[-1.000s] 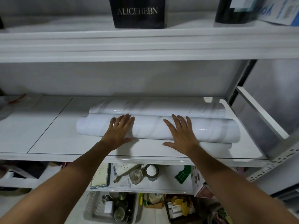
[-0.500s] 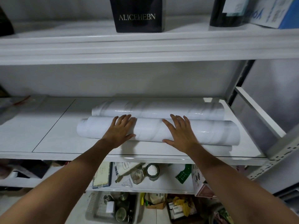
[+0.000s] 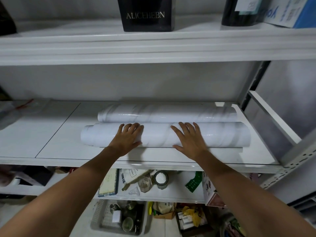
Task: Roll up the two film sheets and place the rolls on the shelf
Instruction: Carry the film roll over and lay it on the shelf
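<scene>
two film rolls touching on shelf [image 3: 51,142] | left hand [image 3: 127,140], right hand [image 3: 189,141] spread flat on front roll [image 3: 159,136] | back roll [image 3: 167,113] possibly looser

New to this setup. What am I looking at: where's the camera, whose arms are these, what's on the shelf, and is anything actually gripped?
There is no robot here. These are a person's two bare arms, filmed by one wide-angle camera worn on the person's head and looking forward and down, so there is only this one view. The white middle shelf holds two rolls of glossy, marble-patterned film lying side by side. The back roll lies nearer the wall and the front roll lies just before it. The left hand and right hand rest flat on the front roll with fingers straight. Nothing is gripped; the hands only press on it. On the shelf above stands a black box lettered ALICEHEBN. Small clutter lies on the lower shelves.
</scene>
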